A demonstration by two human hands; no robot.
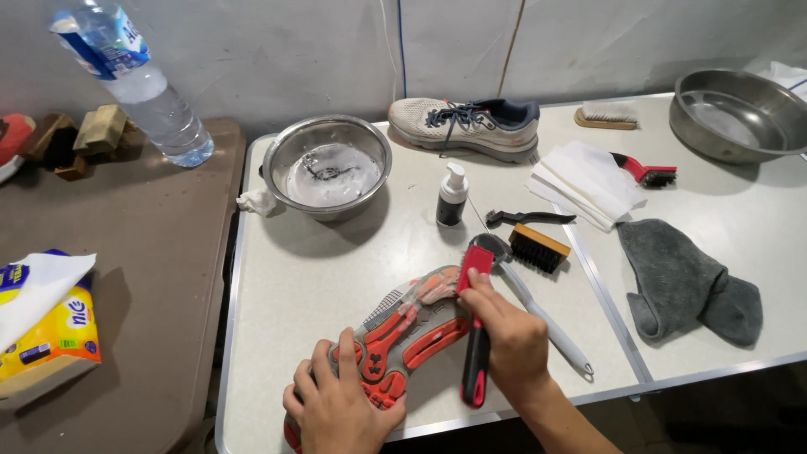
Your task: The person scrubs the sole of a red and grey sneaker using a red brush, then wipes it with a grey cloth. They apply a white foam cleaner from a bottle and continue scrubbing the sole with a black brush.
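Note:
A sneaker [403, 324] lies sole-up on the white table [319, 269], its grey and orange tread facing me. My left hand [336, 403] presses down on its heel end. My right hand [504, 336] grips a red and black brush [476, 328], whose red head rests on the toe end of the sole. The matching sneaker [466, 126] stands upright at the back of the table.
A steel bowl of foamy water [328, 168], a pump bottle [451, 195], a wooden black-bristled brush [538, 246], a long white-handled brush [538, 315], white cloths [588, 181], a grey cloth [685, 282], another steel bowl [735, 113]. A water bottle [134, 80] stands on the brown table.

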